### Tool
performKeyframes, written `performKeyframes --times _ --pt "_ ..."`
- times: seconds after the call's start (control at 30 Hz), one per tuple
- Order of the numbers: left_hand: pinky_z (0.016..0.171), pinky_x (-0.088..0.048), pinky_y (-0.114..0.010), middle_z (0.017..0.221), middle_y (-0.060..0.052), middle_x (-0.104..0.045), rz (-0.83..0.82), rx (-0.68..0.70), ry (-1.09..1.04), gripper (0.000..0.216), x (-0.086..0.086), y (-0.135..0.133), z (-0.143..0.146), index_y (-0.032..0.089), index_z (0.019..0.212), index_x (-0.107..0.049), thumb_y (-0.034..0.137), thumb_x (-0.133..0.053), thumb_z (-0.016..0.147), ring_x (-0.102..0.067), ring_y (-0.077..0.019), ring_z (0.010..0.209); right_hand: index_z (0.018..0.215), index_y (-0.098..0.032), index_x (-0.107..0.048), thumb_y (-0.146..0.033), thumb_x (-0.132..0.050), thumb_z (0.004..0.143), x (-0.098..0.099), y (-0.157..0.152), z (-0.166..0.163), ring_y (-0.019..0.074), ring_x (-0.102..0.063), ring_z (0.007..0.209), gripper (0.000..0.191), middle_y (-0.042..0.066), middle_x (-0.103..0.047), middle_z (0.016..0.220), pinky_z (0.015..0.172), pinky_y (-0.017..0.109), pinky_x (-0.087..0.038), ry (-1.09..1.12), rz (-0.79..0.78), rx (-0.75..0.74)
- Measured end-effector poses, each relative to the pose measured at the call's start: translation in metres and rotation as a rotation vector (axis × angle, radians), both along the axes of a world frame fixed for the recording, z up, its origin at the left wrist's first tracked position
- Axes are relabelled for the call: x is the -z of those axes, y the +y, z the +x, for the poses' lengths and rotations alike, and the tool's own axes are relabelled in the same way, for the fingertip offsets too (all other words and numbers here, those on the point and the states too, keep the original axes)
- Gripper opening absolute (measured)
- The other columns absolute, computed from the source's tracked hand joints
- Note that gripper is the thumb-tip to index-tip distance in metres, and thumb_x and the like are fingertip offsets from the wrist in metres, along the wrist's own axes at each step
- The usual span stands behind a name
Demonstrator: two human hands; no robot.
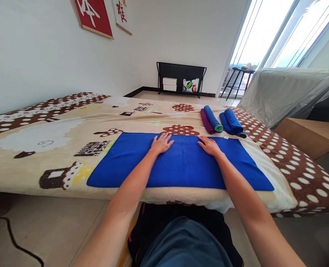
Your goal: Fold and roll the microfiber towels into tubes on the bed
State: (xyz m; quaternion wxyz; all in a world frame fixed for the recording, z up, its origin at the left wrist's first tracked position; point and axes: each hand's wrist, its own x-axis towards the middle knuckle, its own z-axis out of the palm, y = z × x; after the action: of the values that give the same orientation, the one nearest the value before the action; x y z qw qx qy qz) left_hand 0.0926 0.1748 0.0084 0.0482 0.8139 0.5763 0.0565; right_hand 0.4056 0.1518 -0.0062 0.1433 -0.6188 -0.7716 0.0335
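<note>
A blue towel [186, 163] lies spread flat on the bed, its long side across in front of me. My left hand [161, 143] rests palm down near the towel's far edge, left of its middle, with the fingers spread. Farther right, my right hand [209, 145] presses flat on the same towel close to that edge, fingers stretched out. Neither hand grips the cloth. A small white tag [226, 137] shows at the far edge, right of my right hand.
Beyond the towel's right part lie rolled towels: a purple roll [207, 121], a blue-green roll [213, 118] and blue rolls [233, 120]. A patterned blanket [142, 122] covers the bed. A cardboard box [309, 135] and a plastic-covered piece [289, 89] stand at the right.
</note>
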Motion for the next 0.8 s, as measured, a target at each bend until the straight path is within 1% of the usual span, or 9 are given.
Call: performKeyframes --times 0.07,0.17,0.27,0.33,0.4,0.47,0.57,0.67,0.8 --pt "0.12 -0.012 -0.056 0.165 -0.006 -0.019 0.006 -0.082 0.006 0.069 -0.001 0.005 -0.035 0.026 0.156 -0.024 0.06 -0.017 0.097 -0.016 -0.024 0.152 0.149 -0.022 -0.041 -0.053 -0.026 0.101 0.002 -0.002 0.035 0.0205 -0.031 0.147 0.059 0.004 -0.039 0.156 0.121 0.044 -0.022 -0.002 -0.009 0.062" --pt "0.12 -0.011 -0.056 0.164 -0.008 -0.021 0.012 -0.177 0.021 0.07 -0.001 0.01 -0.079 0.024 0.156 -0.025 0.06 -0.016 0.097 -0.016 -0.0247 0.152 0.149 -0.023 -0.041 -0.051 -0.025 0.102 0.008 -0.005 0.079 0.02 -0.029 0.148 0.058 0.004 -0.037 0.157 0.122 0.044 -0.021 -0.005 -0.028 0.155" --pt "0.12 -0.01 -0.057 0.164 -0.009 -0.021 0.012 -0.256 0.033 0.073 0.001 0.014 -0.112 0.022 0.157 -0.024 0.062 -0.016 0.096 -0.016 -0.0256 0.152 0.151 -0.027 -0.039 -0.052 -0.025 0.101 0.013 -0.008 0.112 0.0212 -0.025 0.149 0.058 0.002 -0.033 0.16 0.123 0.046 -0.018 -0.011 -0.057 0.254" --pt "0.12 -0.01 -0.059 0.164 -0.009 -0.021 0.013 -0.31 0.036 0.075 0.001 0.016 -0.131 0.021 0.157 -0.024 0.063 -0.015 0.096 -0.015 -0.0266 0.152 0.152 -0.029 -0.037 -0.056 -0.024 0.1 0.015 -0.01 0.129 0.0232 -0.024 0.15 0.06 0.003 -0.029 0.161 0.122 0.05 -0.017 -0.014 -0.079 0.322" --pt "0.119 -0.011 -0.06 0.165 -0.009 -0.019 0.014 -0.364 0.038 0.076 0.001 0.017 -0.147 0.02 0.157 -0.024 0.063 -0.014 0.095 -0.015 -0.0271 0.152 0.153 -0.028 -0.035 -0.061 -0.023 0.099 0.016 -0.013 0.144 0.0257 -0.023 0.15 0.064 0.004 -0.027 0.162 0.121 0.055 -0.018 -0.015 -0.102 0.389" --pt "0.119 -0.012 -0.061 0.165 -0.008 -0.018 0.021 -0.416 0.039 0.076 0.0 0.017 -0.162 0.019 0.157 -0.024 0.063 -0.012 0.095 -0.015 -0.0271 0.152 0.154 -0.025 -0.033 -0.064 -0.021 0.098 0.016 -0.015 0.155 0.0281 -0.022 0.15 0.069 0.007 -0.025 0.162 0.119 0.059 -0.019 -0.014 -0.118 0.447" --pt "0.118 -0.014 -0.061 0.165 -0.009 -0.016 0.032 -0.488 0.041 0.079 -0.002 0.016 -0.177 0.016 0.157 -0.023 0.064 -0.011 0.094 -0.015 -0.0277 0.152 0.154 -0.022 -0.031 -0.066 -0.02 0.097 0.016 -0.019 0.167 0.0305 -0.023 0.149 0.073 0.01 -0.026 0.162 0.117 0.062 -0.02 -0.014 -0.126 0.507" --pt "0.117 -0.018 -0.061 0.165 -0.012 -0.017 0.039 -0.541 0.043 0.084 -0.002 0.015 -0.183 0.011 0.156 -0.023 0.065 -0.012 0.093 -0.017 -0.03 0.151 0.154 -0.022 -0.032 -0.066 -0.019 0.097 0.017 -0.022 0.173 0.0302 -0.025 0.149 0.073 0.01 -0.028 0.161 0.117 0.061 -0.022 -0.014 -0.125 0.537" --pt "0.117 -0.019 -0.061 0.163 -0.017 -0.02 0.076 -0.582 0.043 0.086 0.0 0.015 -0.183 0.006 0.154 -0.026 0.065 -0.014 0.093 -0.02 -0.0327 0.15 0.153 -0.02 -0.034 -0.064 -0.02 0.097 0.018 -0.023 0.174 0.0289 -0.027 0.148 0.072 0.01 -0.031 0.16 0.117 0.058 -0.024 -0.017 -0.102 0.548"
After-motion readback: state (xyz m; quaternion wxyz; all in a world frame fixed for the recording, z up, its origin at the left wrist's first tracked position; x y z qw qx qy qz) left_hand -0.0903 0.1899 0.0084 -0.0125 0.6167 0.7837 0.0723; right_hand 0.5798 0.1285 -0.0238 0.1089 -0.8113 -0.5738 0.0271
